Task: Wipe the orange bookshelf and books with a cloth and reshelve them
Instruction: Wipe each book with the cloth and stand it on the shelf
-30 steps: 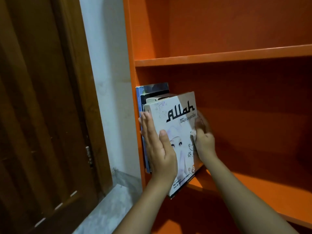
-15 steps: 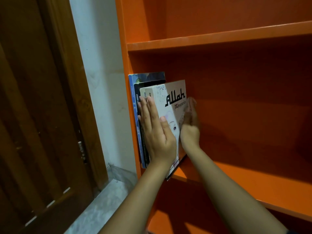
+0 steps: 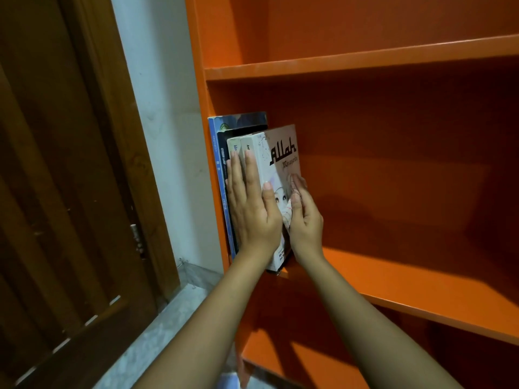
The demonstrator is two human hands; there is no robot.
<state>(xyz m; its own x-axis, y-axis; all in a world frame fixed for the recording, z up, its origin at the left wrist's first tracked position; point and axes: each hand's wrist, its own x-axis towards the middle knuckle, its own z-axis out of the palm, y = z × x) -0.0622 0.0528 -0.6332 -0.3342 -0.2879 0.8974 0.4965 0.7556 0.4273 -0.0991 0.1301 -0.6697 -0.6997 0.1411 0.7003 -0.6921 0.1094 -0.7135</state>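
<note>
Four books, as far as the spines can be counted, stand in a tight row at the nine o'clock end of the middle board (image 3: 407, 284) of the orange painted bookshelf (image 3: 219, 37). They are packed against its side panel. There is a tall, thin blue paperback (image 3: 214, 141), a black-spined book (image 3: 222, 155) and a slim pale-spined book (image 3: 233, 147). Outermost is a white paperback (image 3: 280, 153) with "Allah" in black lettering on its cover.

Every book is upright, its long axis running from six to twelve o'clock and its spine facing out toward the person.

The left hand (image 3: 250, 209) lies flat over the spines. Its fingers (image 3: 238, 169) are straight and close together, pointing to twelve o'clock, and the thumb rests on the white paperback's front edge. The right hand (image 3: 304, 220) is at three o'clock of the row, palm flat on the white cover. Its fingers (image 3: 296, 186) are also straight, pressing rather than gripping.

Both hands are already touching the row, so neither has to reach. The white paperback's lower corner appears to sit at or just over the board's front lip. The likely next step is therefore a push: the left palm toward the back panel and the right palm toward nine o'clock.

The board is bare toward three o'clock, so nothing props that side once the right hand leaves. No cloth is in view. A brown wooden door (image 3: 56, 192) and a white wall (image 3: 163, 108) lie beyond nine o'clock.
</note>
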